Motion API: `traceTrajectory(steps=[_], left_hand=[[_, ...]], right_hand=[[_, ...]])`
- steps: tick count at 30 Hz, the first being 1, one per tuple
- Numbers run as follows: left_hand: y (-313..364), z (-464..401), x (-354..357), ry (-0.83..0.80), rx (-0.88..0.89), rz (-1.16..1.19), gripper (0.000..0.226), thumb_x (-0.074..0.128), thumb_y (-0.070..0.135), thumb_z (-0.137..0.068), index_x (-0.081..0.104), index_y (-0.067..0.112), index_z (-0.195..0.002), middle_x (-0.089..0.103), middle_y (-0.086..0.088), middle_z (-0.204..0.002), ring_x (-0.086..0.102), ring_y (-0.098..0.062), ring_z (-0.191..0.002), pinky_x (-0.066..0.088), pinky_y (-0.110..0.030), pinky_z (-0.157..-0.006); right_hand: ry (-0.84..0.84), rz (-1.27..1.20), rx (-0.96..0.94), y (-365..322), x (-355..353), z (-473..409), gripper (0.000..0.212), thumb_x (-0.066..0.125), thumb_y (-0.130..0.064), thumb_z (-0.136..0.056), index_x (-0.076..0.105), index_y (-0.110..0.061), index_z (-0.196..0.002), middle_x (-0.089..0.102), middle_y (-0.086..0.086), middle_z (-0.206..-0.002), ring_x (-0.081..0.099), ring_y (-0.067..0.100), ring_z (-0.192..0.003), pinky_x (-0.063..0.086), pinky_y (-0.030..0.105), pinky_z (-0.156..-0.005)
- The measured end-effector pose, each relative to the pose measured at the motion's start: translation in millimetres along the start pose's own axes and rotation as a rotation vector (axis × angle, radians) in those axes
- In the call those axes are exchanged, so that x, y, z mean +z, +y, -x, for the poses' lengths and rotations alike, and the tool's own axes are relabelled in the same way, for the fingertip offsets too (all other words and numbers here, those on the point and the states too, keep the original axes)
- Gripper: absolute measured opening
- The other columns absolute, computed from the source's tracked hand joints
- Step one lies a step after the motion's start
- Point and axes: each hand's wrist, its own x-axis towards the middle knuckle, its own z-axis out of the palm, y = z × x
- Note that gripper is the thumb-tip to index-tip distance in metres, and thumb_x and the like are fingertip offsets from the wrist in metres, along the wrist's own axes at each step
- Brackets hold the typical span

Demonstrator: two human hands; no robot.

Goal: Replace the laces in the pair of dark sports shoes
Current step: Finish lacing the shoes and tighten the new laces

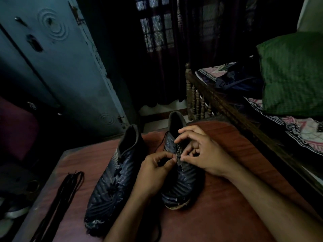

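Left hand [153,169] grip: thumb and forefinger pinched on the lace at the right shoe [181,173] eyelets. Right hand [201,151] grip: curled fingertips pinching the tongue area.

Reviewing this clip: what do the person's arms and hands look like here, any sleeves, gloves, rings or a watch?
Both forearms are bare up to the frame edge, with no sleeve in view. The left hand and the right hand wear no gloves. No watch, bracelet or ring shows on either wrist or on the visible fingers, though the dim light could hide a small one. No markings or bandages are visible.
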Motion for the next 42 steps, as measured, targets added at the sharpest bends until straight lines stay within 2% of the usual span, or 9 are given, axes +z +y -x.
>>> traceTrajectory(steps=[4,10,14,18,21,27,34,38,42], left_hand=[[5,1,-2,0.065,0.092,-0.12,0.009,0.075,0.022,-0.093,0.08,0.03,-0.093,0.076,0.016,-0.084,0.069,0.002,-0.078,0.057,-0.027,-0.075],[5,3,-1,0.149,0.146,-0.16,0.014,0.078,0.025,-0.09,0.078,0.038,-0.093,0.071,0.019,-0.091,0.066,0.001,-0.087,0.057,-0.035,-0.084],[4,4,1,0.167,0.15,-0.164,0.017,0.078,0.024,-0.09,0.077,0.041,-0.093,0.07,0.022,-0.092,0.065,0.002,-0.093,0.055,-0.035,-0.09],[4,4,1,0.187,0.155,-0.166,0.016,0.079,0.026,-0.089,0.076,0.041,-0.093,0.069,0.014,-0.09,0.064,-0.001,-0.092,0.053,-0.03,-0.085],[5,4,1,0.21,0.167,-0.194,0.014,0.08,0.025,-0.087,0.077,0.038,-0.092,0.065,0.012,-0.087,0.061,-0.001,-0.089,0.046,-0.018,-0.079],[3,3,1,0.218,0.181,-0.219,0.016,0.082,0.024,-0.086,0.077,0.037,-0.092,0.067,0.015,-0.087,0.062,0.002,-0.088,0.046,-0.017,-0.079],[6,5,2,0.219,0.196,-0.221,0.031,0.08,0.021,-0.087,0.07,0.051,-0.084,0.069,0.015,-0.089,0.064,0.002,-0.09,0.048,-0.015,-0.079],[7,5,2,0.219,0.196,-0.221,0.028,0.081,0.022,-0.087,0.071,0.048,-0.085,0.069,0.014,-0.089,0.064,0.001,-0.089,0.047,-0.014,-0.078],[7,5,1,0.236,0.181,-0.222,0.022,0.081,0.022,-0.086,0.073,0.043,-0.087,0.066,0.017,-0.085,0.06,0.003,-0.085,0.041,-0.009,-0.073]], right_hand=[[0.062,-0.15,0.043,-1,-11,-2,0.044,0.079,0.011,-0.076,0.067,-0.02,-0.104,0.048,-0.004,-0.128,0.072,0.019,-0.079,0.057,0.027,-0.072],[0.106,-0.254,0.062,-1,-13,-2,0.043,0.076,0.013,-0.078,0.065,-0.02,-0.103,0.049,0.003,-0.121,0.07,0.021,-0.08,0.058,0.031,-0.075],[0.107,-0.342,0.087,1,-17,-2,0.041,0.072,0.014,-0.081,0.063,-0.018,-0.105,0.065,-0.002,-0.09,0.069,0.022,-0.076,0.057,0.032,-0.076],[0.153,-0.531,0.107,2,-17,-2,0.036,0.064,0.019,-0.084,0.059,-0.007,-0.108,0.06,-0.006,-0.072,0.063,0.014,-0.064,0.056,0.055,-0.091],[0.245,-0.656,0.117,-4,-19,-4,0.033,0.059,0.022,-0.085,0.056,-0.003,-0.106,0.055,0.007,-0.078,0.057,0.011,-0.06,0.061,0.038,-0.076],[0.266,-0.187,0.07,1,-14,-5,0.03,0.059,0.016,-0.088,0.063,-0.011,-0.1,0.062,0.004,-0.098,0.064,0.015,-0.075,0.054,0.023,-0.072],[-0.044,0.484,-0.121,2,-8,0,0.02,0.079,-0.021,-0.084,0.07,-0.029,-0.1,0.062,-0.019,-0.102,0.056,0.001,-0.103,0.046,0.022,-0.091],[0.015,0.44,-0.085,-1,-8,-2,0.023,0.076,-0.013,-0.086,0.072,-0.029,-0.101,0.065,-0.018,-0.095,0.06,-0.001,-0.098,0.046,0.019,-0.091],[0.182,0.023,0.098,-1,-15,-3,0.03,0.065,0.006,-0.089,0.07,-0.021,-0.1,0.064,-0.007,-0.09,0.071,0.01,-0.091,0.055,0.024,-0.087]])
